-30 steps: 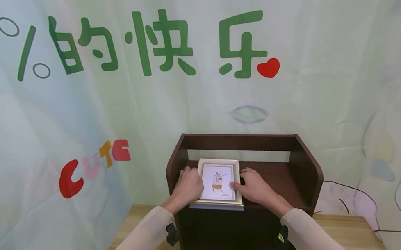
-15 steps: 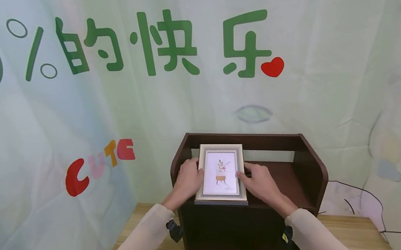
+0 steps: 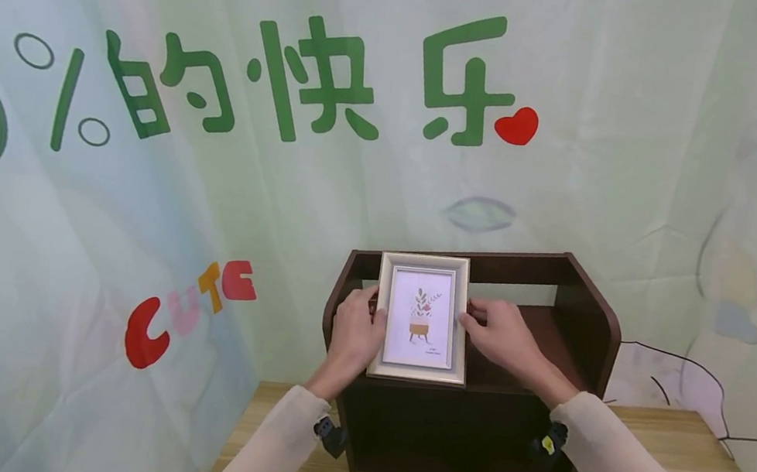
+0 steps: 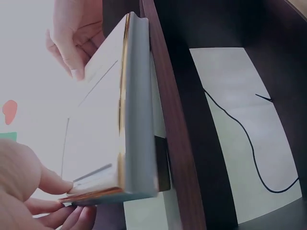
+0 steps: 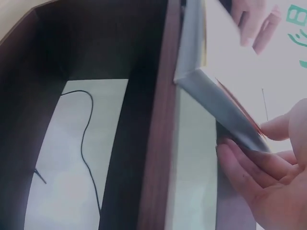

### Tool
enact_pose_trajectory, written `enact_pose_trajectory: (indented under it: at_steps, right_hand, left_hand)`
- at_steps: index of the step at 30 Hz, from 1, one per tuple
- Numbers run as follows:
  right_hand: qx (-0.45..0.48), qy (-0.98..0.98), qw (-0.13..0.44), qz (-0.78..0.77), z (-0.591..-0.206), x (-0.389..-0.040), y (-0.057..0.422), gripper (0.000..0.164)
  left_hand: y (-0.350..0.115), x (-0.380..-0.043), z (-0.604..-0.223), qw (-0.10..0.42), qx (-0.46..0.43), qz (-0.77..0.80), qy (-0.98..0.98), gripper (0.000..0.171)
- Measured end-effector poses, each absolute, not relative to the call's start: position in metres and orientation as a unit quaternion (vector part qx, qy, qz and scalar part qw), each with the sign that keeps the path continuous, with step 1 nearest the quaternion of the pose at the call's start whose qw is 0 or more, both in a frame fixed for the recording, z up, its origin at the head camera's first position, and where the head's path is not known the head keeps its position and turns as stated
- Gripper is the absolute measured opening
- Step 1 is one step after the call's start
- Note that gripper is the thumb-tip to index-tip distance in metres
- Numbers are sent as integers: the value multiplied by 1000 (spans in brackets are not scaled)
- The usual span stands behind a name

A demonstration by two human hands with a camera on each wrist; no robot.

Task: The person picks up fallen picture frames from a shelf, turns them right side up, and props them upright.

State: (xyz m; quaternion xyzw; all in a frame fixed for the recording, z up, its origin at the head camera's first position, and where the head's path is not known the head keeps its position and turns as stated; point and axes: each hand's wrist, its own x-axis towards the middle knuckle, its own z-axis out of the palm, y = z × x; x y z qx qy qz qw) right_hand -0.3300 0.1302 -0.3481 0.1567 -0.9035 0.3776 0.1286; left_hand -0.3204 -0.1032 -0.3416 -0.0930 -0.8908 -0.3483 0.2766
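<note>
A picture frame (image 3: 421, 319) with a cream and silver border shows a plant in a brown pot on legs. It leans back at the left part of the dark brown shelf's (image 3: 514, 337) upper board, its lower edge at the board's front edge. My left hand (image 3: 357, 331) grips its left side, thumb in front and fingers behind. On the opposite side my right hand (image 3: 503, 340) pinches the border the same way. In the left wrist view the frame's thick grey edge (image 4: 139, 105) shows close over the shelf board. The right wrist view has my right fingers (image 5: 249, 172) behind the frame.
The shelf has raised sides and a back rail (image 3: 522, 266), with an open lower compartment (image 3: 454, 435). It stands on a wooden table (image 3: 677, 449) against a printed curtain (image 3: 326, 207) with green characters and a red heart.
The picture frame has been tilted up from lying nearly flat to a steeper lean, its top edge rising. Both hands have moved up slightly along with its sides.
</note>
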Motion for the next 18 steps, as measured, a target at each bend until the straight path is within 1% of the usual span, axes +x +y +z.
enact_pose_trajectory:
  at_steps: [4,8,12,18]
  right_hand:
    - [154,-892,135,403,-343,-324,132,47]
    - [161,-882,150,417,-340,-319,133,51]
    - [176,-872,178,420,-340,-315,133,48]
    - [205,-855,220,422,-342,-309,132,43]
  left_hand:
    - [-103,-315,-339,294,-96,-351,-884,38]
    - [-102,-312,-339,316,-104,-366,-869,35]
    - [-102,-310,-343,339,-113,-375,-856,32]
    - [-104,-308,-351,384,-133,-378,-832,35]
